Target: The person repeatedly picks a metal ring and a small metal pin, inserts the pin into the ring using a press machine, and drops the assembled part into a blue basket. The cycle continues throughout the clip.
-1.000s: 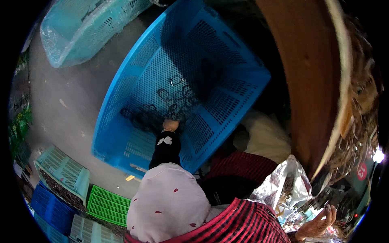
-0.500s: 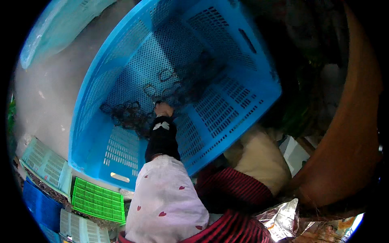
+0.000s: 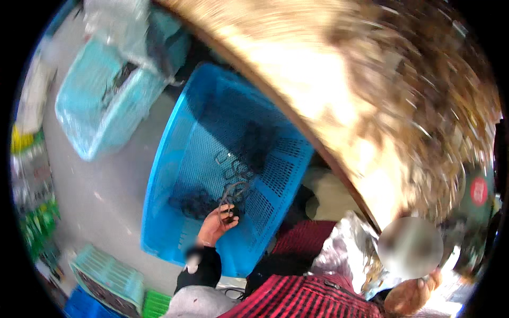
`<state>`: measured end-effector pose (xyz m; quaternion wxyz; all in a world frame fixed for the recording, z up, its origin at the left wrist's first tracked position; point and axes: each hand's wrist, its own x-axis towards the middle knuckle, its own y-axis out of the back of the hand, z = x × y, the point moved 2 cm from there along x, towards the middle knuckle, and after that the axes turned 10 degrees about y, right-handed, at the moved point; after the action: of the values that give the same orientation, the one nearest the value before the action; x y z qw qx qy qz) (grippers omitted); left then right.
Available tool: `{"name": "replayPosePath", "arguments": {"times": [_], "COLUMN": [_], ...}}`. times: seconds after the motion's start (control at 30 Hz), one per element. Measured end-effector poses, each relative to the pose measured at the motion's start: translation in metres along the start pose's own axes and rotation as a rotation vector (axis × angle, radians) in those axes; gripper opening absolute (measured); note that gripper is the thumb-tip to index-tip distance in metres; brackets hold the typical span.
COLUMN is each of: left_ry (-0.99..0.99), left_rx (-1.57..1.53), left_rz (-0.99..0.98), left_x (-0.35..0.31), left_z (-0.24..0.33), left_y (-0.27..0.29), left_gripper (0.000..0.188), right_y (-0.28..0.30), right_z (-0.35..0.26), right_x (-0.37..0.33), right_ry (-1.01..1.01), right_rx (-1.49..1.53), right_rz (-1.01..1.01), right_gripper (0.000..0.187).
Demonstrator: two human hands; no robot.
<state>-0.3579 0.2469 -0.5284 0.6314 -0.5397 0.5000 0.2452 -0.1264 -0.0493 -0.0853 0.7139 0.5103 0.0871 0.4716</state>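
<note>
My left hand (image 3: 212,225) reaches into the near end of a large blue perforated plastic basket (image 3: 151,196). Its fingers are curled round a few thin dark strands (image 3: 237,191), which loop up past the fingertips. More tangled dark strands (image 3: 193,204) lie on the basket floor, the thickest heap in the shaded far right part. I cannot make out what kind they are. At the lower right, my right hand (image 3: 408,298) shows in part beside crumpled silver foil (image 3: 339,246). Its fingers are too unclear to tell whether they are closed.
A wooden tabletop (image 3: 313,63) overhangs the basket's right side, with a motion-smeared heap of brown strands (image 3: 424,106) on it. A pale turquoise crate wrapped in clear plastic (image 3: 85,116) stands far left. Green (image 3: 156,305) and turquoise (image 3: 108,273) crates lie at the near left.
The view has swung, bringing the tabletop and its brown heap into sight. My left hand has lifted off the basket floor with strands in its fingers. My right hand now shows.
</note>
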Motion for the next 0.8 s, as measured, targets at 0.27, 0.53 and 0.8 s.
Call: {"name": "replayPosePath", "arguments": {"times": [0.27, 0.53, 0.8], "left_ry": [-0.497, -1.175, -1.675], "left_rx": [0.769, 0.871, 0.955], "left_rz": [-0.144, -0.154, -0.838], "left_x": [-0.134, -0.291, -0.305], "left_z": [0.016, -0.1, -0.271], "left_y": [-0.135, -0.319, -0.553], "left_gripper": [0.022, 0.03, 0.031], "right_y": [0.084, 0.079, 0.012], "right_z": [0.033, 0.147, 0.24], "right_x": [-0.112, -0.222, -0.196], "right_ry": [-0.223, -0.998, -0.994], "right_rx": [0.224, 0.821, 1.362], "right_rz": [0.26, 0.823, 1.017], "right_gripper": [0.017, 0.034, 0.041]}}
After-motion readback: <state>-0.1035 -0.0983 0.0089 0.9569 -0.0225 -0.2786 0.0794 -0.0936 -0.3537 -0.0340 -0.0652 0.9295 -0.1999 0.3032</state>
